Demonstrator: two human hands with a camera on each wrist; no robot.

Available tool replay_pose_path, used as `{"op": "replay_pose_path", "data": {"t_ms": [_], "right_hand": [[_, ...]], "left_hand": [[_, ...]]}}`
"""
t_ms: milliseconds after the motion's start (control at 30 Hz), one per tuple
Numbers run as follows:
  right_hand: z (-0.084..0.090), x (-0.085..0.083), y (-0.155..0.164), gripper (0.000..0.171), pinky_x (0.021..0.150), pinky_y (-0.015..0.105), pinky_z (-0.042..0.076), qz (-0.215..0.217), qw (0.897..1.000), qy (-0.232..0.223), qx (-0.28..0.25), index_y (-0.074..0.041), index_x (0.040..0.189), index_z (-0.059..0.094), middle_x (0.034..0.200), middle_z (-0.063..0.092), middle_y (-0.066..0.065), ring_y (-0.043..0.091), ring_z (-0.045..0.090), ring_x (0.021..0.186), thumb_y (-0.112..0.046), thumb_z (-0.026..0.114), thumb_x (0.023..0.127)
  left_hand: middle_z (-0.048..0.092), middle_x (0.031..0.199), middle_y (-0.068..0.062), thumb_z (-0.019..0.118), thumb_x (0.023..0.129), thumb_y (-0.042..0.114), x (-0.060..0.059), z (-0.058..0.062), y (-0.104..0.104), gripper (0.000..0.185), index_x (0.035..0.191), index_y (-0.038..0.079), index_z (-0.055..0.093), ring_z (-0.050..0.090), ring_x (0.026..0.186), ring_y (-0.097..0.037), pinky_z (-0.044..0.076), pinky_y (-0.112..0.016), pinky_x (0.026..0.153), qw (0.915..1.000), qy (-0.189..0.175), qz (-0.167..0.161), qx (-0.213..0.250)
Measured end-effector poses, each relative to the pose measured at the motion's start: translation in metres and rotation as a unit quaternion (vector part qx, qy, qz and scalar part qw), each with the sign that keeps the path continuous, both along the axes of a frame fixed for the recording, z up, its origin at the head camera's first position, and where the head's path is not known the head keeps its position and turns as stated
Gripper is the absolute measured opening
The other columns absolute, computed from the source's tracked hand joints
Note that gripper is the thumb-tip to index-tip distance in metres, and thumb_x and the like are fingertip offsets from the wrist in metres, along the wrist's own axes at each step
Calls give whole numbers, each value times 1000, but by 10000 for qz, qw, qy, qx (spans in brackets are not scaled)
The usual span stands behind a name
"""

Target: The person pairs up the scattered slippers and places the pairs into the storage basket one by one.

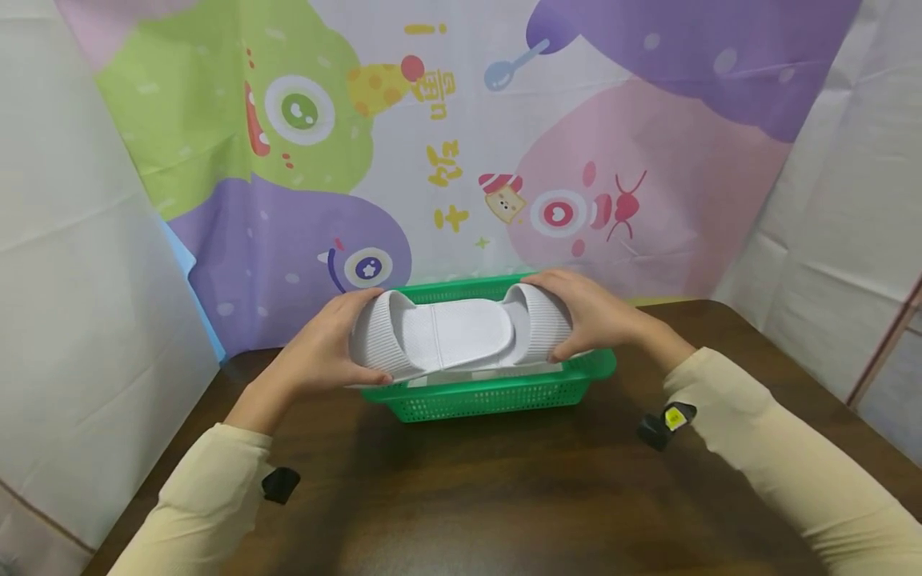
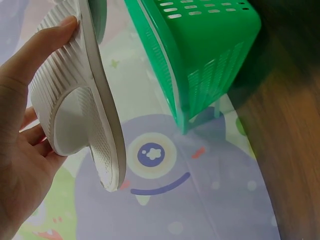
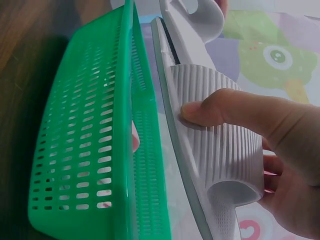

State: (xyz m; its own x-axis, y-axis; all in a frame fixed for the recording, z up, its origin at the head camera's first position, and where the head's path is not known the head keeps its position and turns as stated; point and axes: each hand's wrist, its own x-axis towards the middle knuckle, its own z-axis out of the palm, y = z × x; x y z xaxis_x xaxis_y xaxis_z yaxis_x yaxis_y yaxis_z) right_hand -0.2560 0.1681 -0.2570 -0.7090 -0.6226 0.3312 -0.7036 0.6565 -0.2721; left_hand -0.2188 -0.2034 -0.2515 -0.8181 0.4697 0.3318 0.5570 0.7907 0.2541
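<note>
Two pale grey slide slippers are held level above a green basket (image 1: 490,394), with their heel ends overlapping in the middle. My left hand (image 1: 320,340) grips the left slipper (image 1: 468,332) round its ribbed strap, thumb on the near side and fingers behind. Round the strap of the right slipper (image 1: 546,324), my right hand (image 1: 594,312) holds in the same way. The right wrist view has the right slipper (image 3: 210,115) tilted beside the basket's rim, apart from it. Something pale lies inside the basket (image 3: 80,105), mostly hidden, so its kind cannot be told.
The basket stands near the back of a dark brown wooden table (image 1: 461,496). Behind it hangs a cloth backdrop (image 1: 446,240) with cartoon monsters. White cloth hangs at the left (image 1: 79,240) and right. Small black devices (image 1: 279,484) sit at both wrists.
</note>
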Motion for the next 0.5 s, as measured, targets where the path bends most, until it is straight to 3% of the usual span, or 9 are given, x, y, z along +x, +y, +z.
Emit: {"op": "replay_pose_path", "data": {"t_ms": [500], "right_hand": [[1, -1, -12, 95, 100, 54, 46, 16, 10000, 11, 39, -7, 140, 44, 137, 52, 13, 32, 47, 125, -26, 90, 59]], "left_hand": [[43, 145, -12, 90, 58, 39, -1, 1, 6, 110, 147, 9, 32, 44, 127, -29, 46, -51, 101, 10000, 11, 10, -11]]}}
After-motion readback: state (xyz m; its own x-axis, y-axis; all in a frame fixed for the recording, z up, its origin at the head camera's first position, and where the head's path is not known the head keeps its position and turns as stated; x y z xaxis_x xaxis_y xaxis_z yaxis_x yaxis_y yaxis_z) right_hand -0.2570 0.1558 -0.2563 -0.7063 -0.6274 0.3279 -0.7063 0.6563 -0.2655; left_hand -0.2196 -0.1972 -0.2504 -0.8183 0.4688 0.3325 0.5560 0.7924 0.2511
